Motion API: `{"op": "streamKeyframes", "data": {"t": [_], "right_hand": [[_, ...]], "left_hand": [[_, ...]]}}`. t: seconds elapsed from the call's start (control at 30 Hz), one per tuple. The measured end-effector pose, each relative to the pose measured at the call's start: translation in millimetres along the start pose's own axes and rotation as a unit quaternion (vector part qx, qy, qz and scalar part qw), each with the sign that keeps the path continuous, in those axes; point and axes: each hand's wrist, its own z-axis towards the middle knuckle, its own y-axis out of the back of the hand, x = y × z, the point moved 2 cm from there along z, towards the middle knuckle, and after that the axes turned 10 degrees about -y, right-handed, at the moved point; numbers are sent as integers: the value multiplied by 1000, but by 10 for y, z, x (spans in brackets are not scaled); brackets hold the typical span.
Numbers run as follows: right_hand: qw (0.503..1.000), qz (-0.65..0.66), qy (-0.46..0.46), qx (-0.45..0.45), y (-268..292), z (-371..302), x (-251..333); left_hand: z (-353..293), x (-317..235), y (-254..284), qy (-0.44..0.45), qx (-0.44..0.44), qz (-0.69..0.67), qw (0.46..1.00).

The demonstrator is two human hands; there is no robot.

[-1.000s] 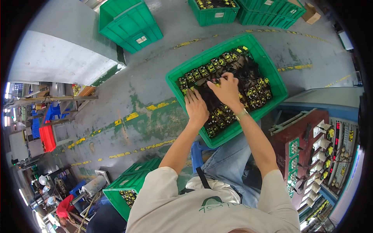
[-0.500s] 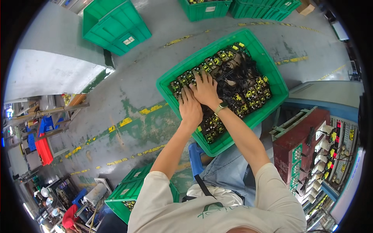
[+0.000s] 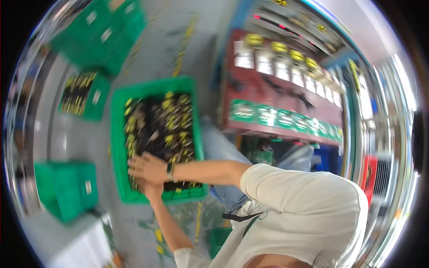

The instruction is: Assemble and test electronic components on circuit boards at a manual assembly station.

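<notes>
A green plastic crate (image 3: 117, 147) holds rows of small circuit boards (image 3: 178, 114) with yellow-topped parts, and a tangle of black cables (image 3: 152, 118) lies among them. My right hand (image 3: 149, 168), with a watch on its wrist, rests palm down over the boards in the near left corner, its fingers spread. Partly under it is my left hand (image 3: 152, 190), at the same corner; its fingers are mostly hidden and blurred. Whether either hand touches a single board is too smeared to see.
To the right stands a dark red test fixture (image 3: 268, 94) with a row of white sockets holding yellow-topped parts. A crate of boards (image 3: 80, 94), an open green crate (image 3: 67, 187) and stacked green crates (image 3: 103, 35) stand to the left. A white surface (image 3: 85, 250) sits lower left.
My view has swung round to the right, so the crate now appears at the left and the red fixture upper right. My right hand has come over my left at the crate's near left corner.
</notes>
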Motion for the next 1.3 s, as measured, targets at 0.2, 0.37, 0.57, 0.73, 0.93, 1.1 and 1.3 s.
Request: {"op": "streamKeyframes", "data": {"t": [0.2, 0.37, 0.57, 0.73, 0.93, 1.1, 1.3], "right_hand": [[955, 242, -159, 60, 1578, -1229, 371], [897, 287, -293, 163, 2730, -2540, 89], [877, 166, -450, 24, 4506, -3363, -273], [898, -32, -388, -205, 5675, -2895, -936], [827, -360, -370, -222, 5901, -2410, -2702], [822, -398, -343, -218, 5561, -2352, -3138], [830, -401, -320, -219, 5742, -2458, -2995]], "left_hand": [[10, 74, -216, 135, 137, 7, 981], [-18, -323, 391, 192, -55, 63, 978], [-200, -1575, 1414, 131, -173, -58, 975], [-217, -2755, 2159, -84, -247, -171, 950], [-329, -3280, 2802, -160, -243, -221, 931], [-459, -3160, 2760, -89, -222, -239, 941], [-536, -3318, 2587, -71, -213, -171, 959]]}}
